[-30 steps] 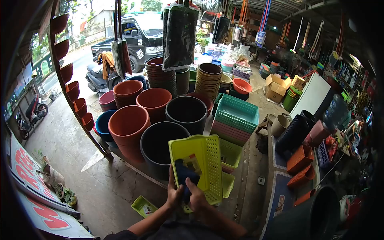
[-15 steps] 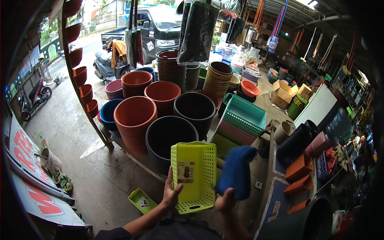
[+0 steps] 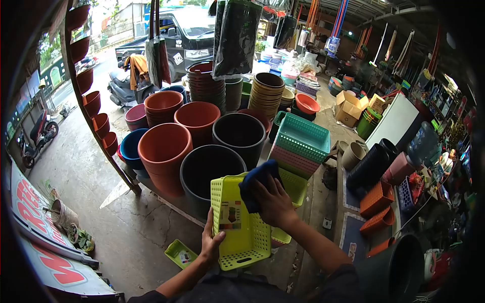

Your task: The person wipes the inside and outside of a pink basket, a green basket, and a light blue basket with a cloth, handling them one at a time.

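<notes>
A lime-green plastic basket [image 3: 242, 250] with rows of round holes and a paper label inside is tilted up in front of me. My left hand [image 3: 210, 241] grips its left side, thumb on the near edge. In my right hand [image 3: 275, 202] is a dark blue cloth [image 3: 257, 184], pressed against the basket's upper right side. The cloth covers part of that wall and rim, and my palm hides some of the cloth. Right behind the basket stands a big black pot [image 3: 212, 169].
Terracotta pots [image 3: 165, 149] and another black pot [image 3: 239, 132] crowd the platform ahead. Teal baskets [image 3: 304, 139] are stacked to the right, above more lime-green ones. A small green basket [image 3: 180, 254] lies on the floor at lower left. Orange baskets [image 3: 376, 199] sit at right.
My right hand has swung the blue cloth up and left from beside the basket onto its upper right side. The left hand still holds the basket. The whole view has shifted slightly.
</notes>
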Motion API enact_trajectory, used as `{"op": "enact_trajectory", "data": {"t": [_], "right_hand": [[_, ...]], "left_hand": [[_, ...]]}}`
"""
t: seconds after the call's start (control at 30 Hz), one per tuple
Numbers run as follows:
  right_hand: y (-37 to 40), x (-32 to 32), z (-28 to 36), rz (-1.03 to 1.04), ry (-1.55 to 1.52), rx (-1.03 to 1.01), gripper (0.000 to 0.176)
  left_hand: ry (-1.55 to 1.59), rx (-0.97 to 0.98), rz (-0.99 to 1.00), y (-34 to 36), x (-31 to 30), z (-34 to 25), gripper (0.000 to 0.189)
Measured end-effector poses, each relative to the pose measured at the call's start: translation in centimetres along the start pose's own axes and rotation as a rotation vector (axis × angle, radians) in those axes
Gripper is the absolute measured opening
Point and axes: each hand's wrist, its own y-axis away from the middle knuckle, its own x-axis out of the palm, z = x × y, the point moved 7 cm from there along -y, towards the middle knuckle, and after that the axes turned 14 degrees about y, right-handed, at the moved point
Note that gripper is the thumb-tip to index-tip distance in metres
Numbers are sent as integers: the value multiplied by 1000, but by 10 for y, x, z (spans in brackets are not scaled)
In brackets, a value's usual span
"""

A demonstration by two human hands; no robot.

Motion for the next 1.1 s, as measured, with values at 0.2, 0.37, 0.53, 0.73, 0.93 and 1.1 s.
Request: {"op": "enact_trajectory", "data": {"t": [0.2, 0.37, 0.53, 0.73, 0.93, 1.1], "right_hand": [[18, 66, 19, 114, 310, 57, 72], [26, 83, 29, 157, 244, 65, 71], [48, 73, 53, 190, 142, -13, 68], [109, 103, 105, 487, -364, -230, 64], [108, 77, 125, 438, -1241, -144, 59], [101, -2, 121, 136, -635, -89, 56]], "left_hand": [[-164, -3, -25, 3, -26, 20, 105], [-205, -15, -48, 6, -29, 22, 103], [-234, 26, -49, 3, -36, 25, 101], [-229, 170, -43, -10, -17, -3, 104], [-180, 195, -47, -18, -11, 0, 102], [114, 21, -123, -24, -4, 2, 101]]}}
